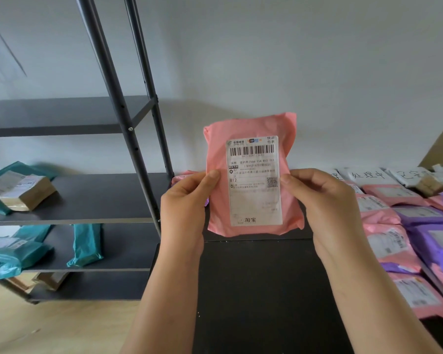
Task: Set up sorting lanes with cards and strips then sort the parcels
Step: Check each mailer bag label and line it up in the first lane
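I hold a pink parcel upright in front of me, its white shipping label facing the camera. My left hand grips its left edge with the thumb on the front. My right hand grips its right edge the same way. White cards with handwritten characters lie at the back of the black table, on the right. In front of them, pink parcels and purple parcels lie in rows.
A dark metal shelf rack stands to the left, its slanted posts close to the held parcel. Teal parcels and a brown box lie on its shelves. A white wall is behind. Wooden floor shows at lower left.
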